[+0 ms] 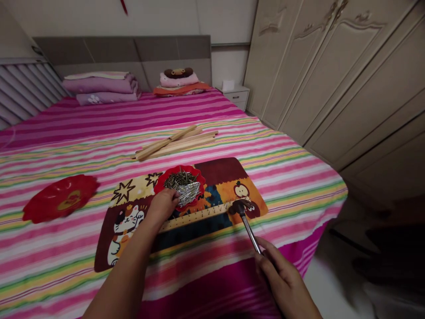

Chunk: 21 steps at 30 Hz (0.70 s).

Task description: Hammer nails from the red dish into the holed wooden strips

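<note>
Striped bedding [59,254] spreads across the bed in front of you, and at its far left lie folded purple quilts [106,86], set against a grey headboard [172,48]. Nearer you on the left is a red plate [55,206]. Next comes a patterned mat [102,241], with a white cat drawn on its left part. Your left hand [162,206] reaches over it to a red dish [160,181], its fingers bent at the near left edge of a heap of nails [189,192]; whether they pinch one, you cannot tell from this view. Beyond the mat, several loose wooden sticks [175,144] lie in a pile. Just on your side of the dish, a wooden strip [197,215] lies across the mat, many small nails standing up along it, its left end near your left forearm. Your right hand [280,277] has its fingers wrapped around the handle of a hammer [249,230], whose dark head is at the strip's right end; contact is unclear. Farther right stands a pale wardrobe [348,79].
</note>
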Each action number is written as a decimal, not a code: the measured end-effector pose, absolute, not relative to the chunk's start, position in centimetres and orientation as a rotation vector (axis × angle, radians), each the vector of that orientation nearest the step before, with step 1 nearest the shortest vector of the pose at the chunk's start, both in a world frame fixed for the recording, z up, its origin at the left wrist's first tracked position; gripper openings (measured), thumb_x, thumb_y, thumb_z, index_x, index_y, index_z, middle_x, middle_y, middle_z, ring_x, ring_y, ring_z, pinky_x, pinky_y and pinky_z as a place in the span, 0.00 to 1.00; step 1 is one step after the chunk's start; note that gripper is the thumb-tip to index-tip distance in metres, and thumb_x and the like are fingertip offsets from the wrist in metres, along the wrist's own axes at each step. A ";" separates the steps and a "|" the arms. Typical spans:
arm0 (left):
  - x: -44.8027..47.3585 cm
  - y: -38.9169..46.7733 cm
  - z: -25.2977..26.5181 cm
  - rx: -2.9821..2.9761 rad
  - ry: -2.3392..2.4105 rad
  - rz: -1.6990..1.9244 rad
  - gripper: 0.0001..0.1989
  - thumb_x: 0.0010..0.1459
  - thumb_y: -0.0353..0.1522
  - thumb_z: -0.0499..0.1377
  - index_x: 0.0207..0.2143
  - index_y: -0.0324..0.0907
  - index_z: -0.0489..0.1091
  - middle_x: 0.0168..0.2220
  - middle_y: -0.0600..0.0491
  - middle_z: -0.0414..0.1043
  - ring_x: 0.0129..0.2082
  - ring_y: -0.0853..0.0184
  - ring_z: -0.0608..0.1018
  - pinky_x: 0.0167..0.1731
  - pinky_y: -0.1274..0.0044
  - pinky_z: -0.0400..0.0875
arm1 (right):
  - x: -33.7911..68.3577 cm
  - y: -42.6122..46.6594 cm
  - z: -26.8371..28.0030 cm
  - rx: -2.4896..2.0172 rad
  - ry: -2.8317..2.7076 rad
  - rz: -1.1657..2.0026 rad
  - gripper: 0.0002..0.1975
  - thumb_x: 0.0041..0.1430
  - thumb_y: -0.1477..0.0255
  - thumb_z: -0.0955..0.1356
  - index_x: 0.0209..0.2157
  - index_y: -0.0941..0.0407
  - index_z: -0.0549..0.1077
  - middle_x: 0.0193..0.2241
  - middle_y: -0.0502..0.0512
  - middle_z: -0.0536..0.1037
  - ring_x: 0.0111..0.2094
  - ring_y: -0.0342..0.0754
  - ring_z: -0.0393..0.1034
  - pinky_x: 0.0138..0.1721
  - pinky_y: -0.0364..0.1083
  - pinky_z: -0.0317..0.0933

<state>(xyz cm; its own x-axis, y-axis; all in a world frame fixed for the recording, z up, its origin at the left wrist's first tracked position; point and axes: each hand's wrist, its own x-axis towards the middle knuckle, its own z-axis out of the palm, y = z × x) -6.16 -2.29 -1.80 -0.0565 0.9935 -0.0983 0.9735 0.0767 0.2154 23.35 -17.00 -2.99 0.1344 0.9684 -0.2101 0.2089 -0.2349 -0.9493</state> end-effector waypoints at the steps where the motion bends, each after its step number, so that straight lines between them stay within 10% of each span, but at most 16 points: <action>1: -6.3 -2.3 -1.8 1.995 2.121 0.157 0.07 0.51 0.30 0.54 0.30 0.41 0.72 0.33 0.50 0.73 0.33 0.66 0.73 0.33 0.78 0.62 | 23.3 -17.0 -3.0 -1.593 -1.170 1.176 0.23 0.54 0.58 0.65 0.49 0.55 0.72 0.24 0.48 0.74 0.26 0.45 0.67 0.30 0.39 0.63; 13: -7.4 -3.2 -1.0 1.232 1.767 1.093 0.12 0.36 0.39 0.62 0.23 0.41 0.72 0.22 0.57 0.72 0.24 0.71 0.70 0.26 0.79 0.62 | 23.3 -17.1 -3.1 -1.569 -1.246 1.191 0.23 0.55 0.58 0.65 0.49 0.56 0.71 0.22 0.48 0.71 0.26 0.45 0.67 0.30 0.39 0.63; 21: -5.4 -5.9 1.4 0.917 1.436 1.223 0.25 0.32 0.36 0.68 0.36 0.38 0.69 0.22 0.57 0.72 0.20 0.74 0.71 0.22 0.81 0.64 | 23.4 -17.3 -3.5 -1.561 -1.244 1.120 0.21 0.54 0.60 0.66 0.48 0.54 0.74 0.20 0.47 0.71 0.25 0.45 0.68 0.33 0.39 0.65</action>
<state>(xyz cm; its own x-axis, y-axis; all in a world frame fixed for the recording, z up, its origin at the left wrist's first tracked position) -5.41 -5.89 1.37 -0.2156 0.9539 -0.2086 -0.0545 0.2015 0.9780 23.44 -17.26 -3.51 0.1128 0.9831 -0.1440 0.2461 -0.1681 -0.9546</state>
